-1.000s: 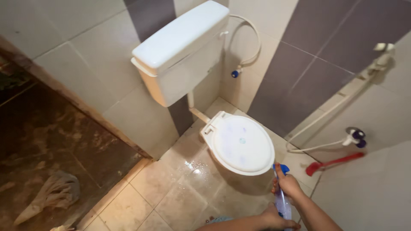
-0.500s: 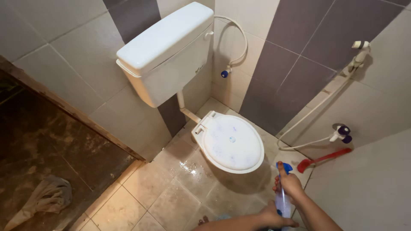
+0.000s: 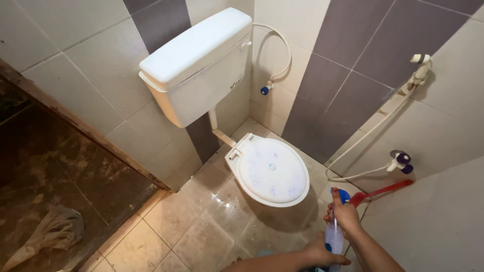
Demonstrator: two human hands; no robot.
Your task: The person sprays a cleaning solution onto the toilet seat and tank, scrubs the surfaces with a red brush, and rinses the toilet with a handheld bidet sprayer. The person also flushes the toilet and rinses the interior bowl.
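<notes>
Head view shows the left hand (image 3: pixel 318 253) with its grip closed around the bottom of a clear spray bottle (image 3: pixel 334 235), and the right hand (image 3: pixel 345 215) wrapped near its blue nozzle, low right. Beyond, the toilet lid (image 3: pixel 273 170) now sits further right than before.

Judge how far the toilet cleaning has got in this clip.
Done: the closed toilet lid carries bluish spray spots. In hand: the right hand and left hand hold a spray bottle. Left: no wiping shows; the cloth lies untouched on the dark floor.
</notes>
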